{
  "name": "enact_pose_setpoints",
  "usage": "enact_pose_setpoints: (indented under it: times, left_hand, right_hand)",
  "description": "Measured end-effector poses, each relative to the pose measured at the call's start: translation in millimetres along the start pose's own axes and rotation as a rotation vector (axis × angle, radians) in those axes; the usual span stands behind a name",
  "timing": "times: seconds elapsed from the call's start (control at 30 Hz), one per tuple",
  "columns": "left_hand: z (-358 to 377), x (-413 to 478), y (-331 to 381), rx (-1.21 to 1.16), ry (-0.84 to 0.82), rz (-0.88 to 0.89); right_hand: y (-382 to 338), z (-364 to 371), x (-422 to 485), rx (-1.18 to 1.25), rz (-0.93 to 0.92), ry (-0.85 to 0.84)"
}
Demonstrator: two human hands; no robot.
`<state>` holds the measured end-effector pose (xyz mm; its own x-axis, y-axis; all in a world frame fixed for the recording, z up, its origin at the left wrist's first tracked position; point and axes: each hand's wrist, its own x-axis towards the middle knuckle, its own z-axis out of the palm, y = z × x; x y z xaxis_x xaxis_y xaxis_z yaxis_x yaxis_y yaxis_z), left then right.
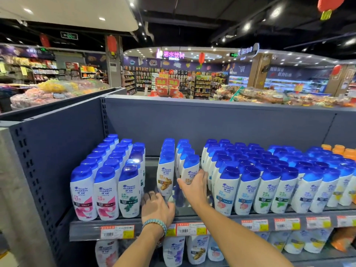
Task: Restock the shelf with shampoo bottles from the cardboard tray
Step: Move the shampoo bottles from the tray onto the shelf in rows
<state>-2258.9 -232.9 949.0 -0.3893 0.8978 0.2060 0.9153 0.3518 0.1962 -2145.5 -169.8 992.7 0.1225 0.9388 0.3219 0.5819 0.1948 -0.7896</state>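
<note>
Left hand [157, 206] with braided bracelet [154, 225], fingers curled low on the shelf [84, 230], hold unclear, right hand [194, 187] gripping white blue-capped shampoo bottle [192, 169] mid-shelf, upright between rows, label "head & shoulders", ginger-coloured picture.

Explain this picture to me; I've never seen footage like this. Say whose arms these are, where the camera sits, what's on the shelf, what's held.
No machine here: these are a person's two bare arms, filmed by one wide-angle camera worn on the head, looking forward and down. The grey shelf carries rows of white shampoo bottles with blue caps. The right hand wraps thumb and fingers round the front bottle of a short row. The left hand, wearing a braided bracelet, lies curled on the shelf in the gap beside that row; whether it holds anything is too blurred to tell. No cardboard tray is in view.
</note>
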Motion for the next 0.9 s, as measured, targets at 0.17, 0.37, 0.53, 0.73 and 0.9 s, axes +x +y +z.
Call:
enact_pose_setpoints:
  times: [0.17,0.37,0.53,0.73,0.9]
  left_hand:
    - [0.8,-0.2,-0.9,0.009,0.005,0.004]
    - [2.4,1.4,-0.5,0.023,0.005,-0.002]
    - [1.2,0.7,-0.2,0.023,0.013,0.000]
    - [2.3,1.4,-0.1,0.029,0.023,0.001]
    - [2.4,3.3,-0.5,0.003,0.005,0.000]
  right_hand:
    - [4.5,7.8,5.6,0.007,0.020,0.015]
    - [7.2,18.5,9.2,0.001,0.024,0.021]
    - [7.0,22.2,11.1,0.003,0.033,0.022]
    - [8.3,28.2,12.9,0.019,0.049,0.035]
    - [5.4,23.9,12.2,0.010,0.047,0.002]
